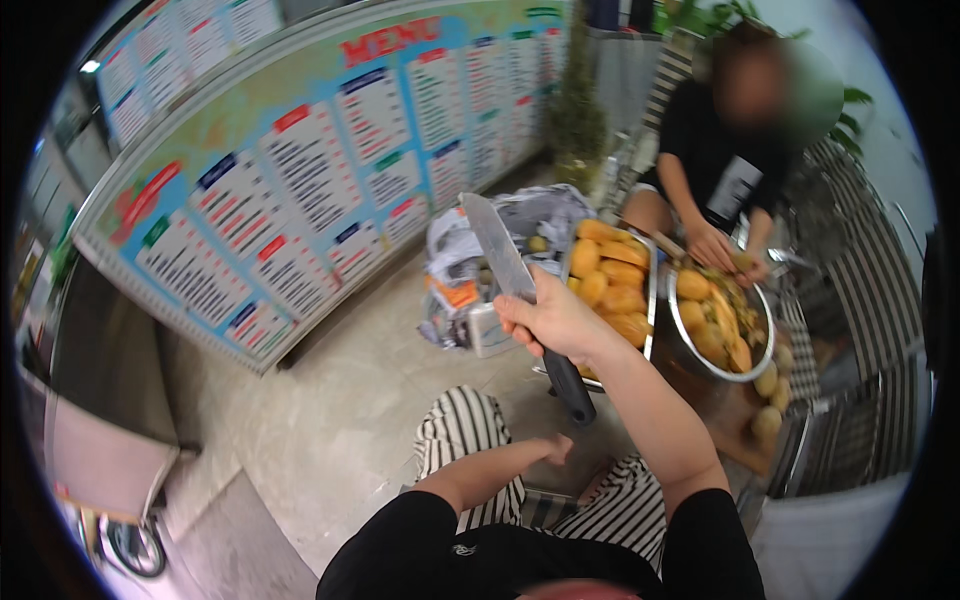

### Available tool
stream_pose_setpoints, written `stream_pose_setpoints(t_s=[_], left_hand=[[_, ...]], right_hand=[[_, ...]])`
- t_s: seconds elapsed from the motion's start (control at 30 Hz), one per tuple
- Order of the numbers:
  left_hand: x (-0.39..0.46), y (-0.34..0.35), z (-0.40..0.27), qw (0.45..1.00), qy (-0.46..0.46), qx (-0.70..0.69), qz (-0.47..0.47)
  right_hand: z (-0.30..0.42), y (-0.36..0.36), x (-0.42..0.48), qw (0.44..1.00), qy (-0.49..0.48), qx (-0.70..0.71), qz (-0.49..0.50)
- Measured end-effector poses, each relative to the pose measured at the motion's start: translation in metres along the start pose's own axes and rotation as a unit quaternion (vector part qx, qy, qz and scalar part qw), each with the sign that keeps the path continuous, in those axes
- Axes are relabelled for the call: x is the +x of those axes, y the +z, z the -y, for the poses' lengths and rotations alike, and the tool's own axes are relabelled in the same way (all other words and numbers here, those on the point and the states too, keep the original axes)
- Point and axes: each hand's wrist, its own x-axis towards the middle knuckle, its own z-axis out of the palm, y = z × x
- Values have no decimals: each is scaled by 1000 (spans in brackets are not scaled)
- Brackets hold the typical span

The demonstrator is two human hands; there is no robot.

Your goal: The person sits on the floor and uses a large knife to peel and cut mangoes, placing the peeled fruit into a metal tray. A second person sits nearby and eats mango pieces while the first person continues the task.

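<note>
My right hand (555, 315) is closed around a large kitchen knife (499, 244) where its blade meets the black handle. The broad blade points up and away to the left, and the handle's end sticks out below my palm. Beneath and beyond that hand lies a metal tray (651, 300) of peeled orange-yellow fruit (622, 274), which look like mangoes. My left hand (559, 450) hangs low over my striped trousers, near my knees. Its fingers are mostly hidden from view, and nothing shows in it.
A metal bowl (766, 341) holds peeled fruit and peelings. Across it, a co-worker's hands (712, 247) handle a piece. Unpeeled fruit (766, 424) lie on a wooden board (739, 442). Plastic bags (457, 251) stand left of the tray, before a menu board (330, 165).
</note>
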Motion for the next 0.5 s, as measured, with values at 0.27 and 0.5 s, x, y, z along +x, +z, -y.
stream_pose_setpoints(t_s=[0.27, 0.5], left_hand=[[-16, -12, -5, 1000, -1, -22, -9], [-5, -4, 7, 999, 6, -33, -12]], right_hand=[[-2, -70, -26, 969, -66, 193, -136], [0, -79, -5, 965, -23, 233, -116]])
